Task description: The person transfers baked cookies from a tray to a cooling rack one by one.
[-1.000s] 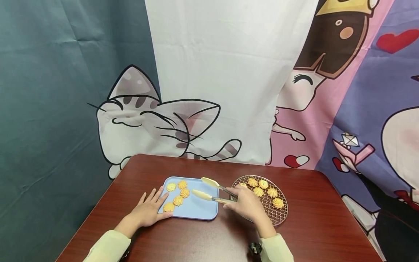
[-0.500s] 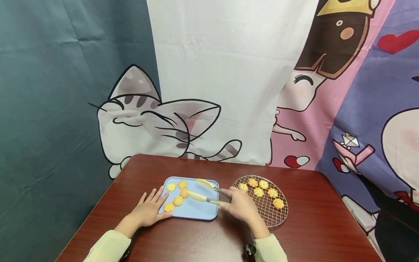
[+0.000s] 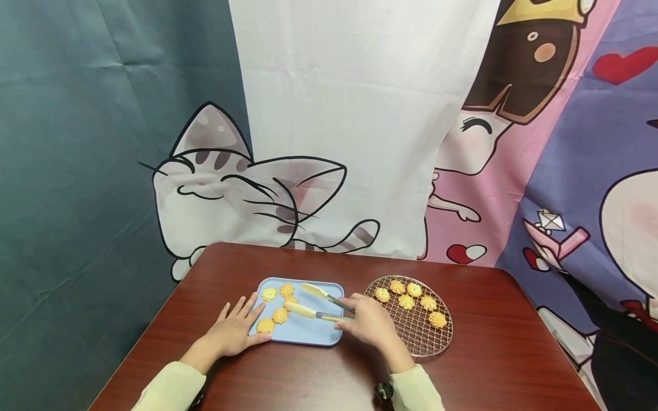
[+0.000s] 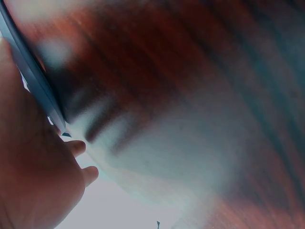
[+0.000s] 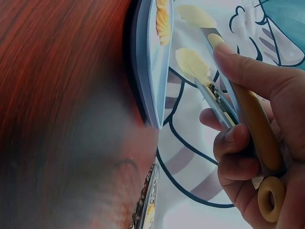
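Observation:
My left hand (image 3: 231, 330) rests at the left edge of the light blue tray (image 3: 319, 334), its fingers spread and its thumb at the near corner. Several yellow piped cookies (image 3: 280, 315) lie on the left half of that tray. In my right hand (image 3: 370, 322) is a pair of tongs (image 5: 257, 124) with cream tips and tan handles, gripped between thumb and curled fingers. The tong tips stand apart over the tray with nothing seen pinched in them, close to a cookie (image 3: 290, 299) that the lower tip partly covers. In the left wrist view the tray's side (image 4: 35, 71) runs along the hand.
Right of the tray stands a round wire rack (image 3: 424, 339) with several more cookies (image 3: 406, 301) toward its far and right sides. Both sit on a dark red wooden table (image 3: 288, 377). A cartoon-printed cloth (image 3: 329, 114) hangs right behind the table's far edge.
My right hand has moved left with the tongs, from beside the rack to over the tray, bringing their tips near the cookies. The left hand, tray and rack have stayed put.

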### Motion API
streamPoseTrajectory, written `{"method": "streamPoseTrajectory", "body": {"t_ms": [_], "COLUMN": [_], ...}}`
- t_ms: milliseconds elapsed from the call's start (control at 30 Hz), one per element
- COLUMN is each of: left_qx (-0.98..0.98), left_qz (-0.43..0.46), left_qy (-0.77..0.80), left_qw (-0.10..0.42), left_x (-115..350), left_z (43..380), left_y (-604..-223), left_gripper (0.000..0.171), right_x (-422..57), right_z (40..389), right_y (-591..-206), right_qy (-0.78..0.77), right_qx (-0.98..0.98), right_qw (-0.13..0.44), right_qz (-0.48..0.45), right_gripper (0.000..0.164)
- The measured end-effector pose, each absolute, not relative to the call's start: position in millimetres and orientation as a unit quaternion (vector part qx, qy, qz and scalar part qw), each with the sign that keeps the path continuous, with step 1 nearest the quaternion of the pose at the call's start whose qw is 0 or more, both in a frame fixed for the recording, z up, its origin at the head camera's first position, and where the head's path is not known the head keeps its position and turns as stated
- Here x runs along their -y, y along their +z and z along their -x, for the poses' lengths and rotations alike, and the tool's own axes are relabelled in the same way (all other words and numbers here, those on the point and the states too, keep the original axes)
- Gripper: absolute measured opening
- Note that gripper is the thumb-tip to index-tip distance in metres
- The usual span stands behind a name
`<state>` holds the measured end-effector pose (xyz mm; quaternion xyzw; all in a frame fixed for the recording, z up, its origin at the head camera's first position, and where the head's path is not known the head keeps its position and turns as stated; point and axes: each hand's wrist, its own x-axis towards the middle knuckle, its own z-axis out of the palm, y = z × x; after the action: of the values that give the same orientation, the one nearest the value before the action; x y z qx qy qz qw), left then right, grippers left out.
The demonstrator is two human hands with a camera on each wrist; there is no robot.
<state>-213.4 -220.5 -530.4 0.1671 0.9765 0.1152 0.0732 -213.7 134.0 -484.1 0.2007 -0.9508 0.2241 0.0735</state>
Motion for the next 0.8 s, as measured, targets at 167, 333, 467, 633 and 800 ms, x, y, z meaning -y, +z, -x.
{"method": "streamPoseTrajectory", "body": {"t_ms": [167,333,467,633,800], "left_qx": [-0.976,-0.975,-0.975,-0.975,-0.975], "left_qz": [-0.169,-0.172,-0.173,-0.170,-0.171], "left_qy": [0.115,0.122,0.126,0.124,0.124], "left_qw": [0.070,0.066,0.066,0.068,0.069], "left_x": [221.3,221.2,221.1,221.5,220.8], "left_z": [214.3,214.7,214.6,214.3,213.7], "left_y": [-532.2,-534.3,-535.2,-534.4,-533.0], "left_gripper": [0.092,0.091,0.091,0.091,0.090], "right_x": [-129.0,-125.3,-123.2,-120.5,-118.4], "right_z": [214.6,214.9,215.5,215.1,214.6], "right_y": [-484.6,-484.0,-484.8,-485.5,-486.3], "right_qy": [0.221,0.221,0.212,0.201,0.198], "right_qx": [0.950,0.950,0.952,0.955,0.956], "right_qw": [0.074,0.067,0.070,0.074,0.078], "right_qz": [-0.208,-0.210,-0.209,-0.204,-0.203], "right_gripper": [0.059,0.060,0.059,0.057,0.056]}}
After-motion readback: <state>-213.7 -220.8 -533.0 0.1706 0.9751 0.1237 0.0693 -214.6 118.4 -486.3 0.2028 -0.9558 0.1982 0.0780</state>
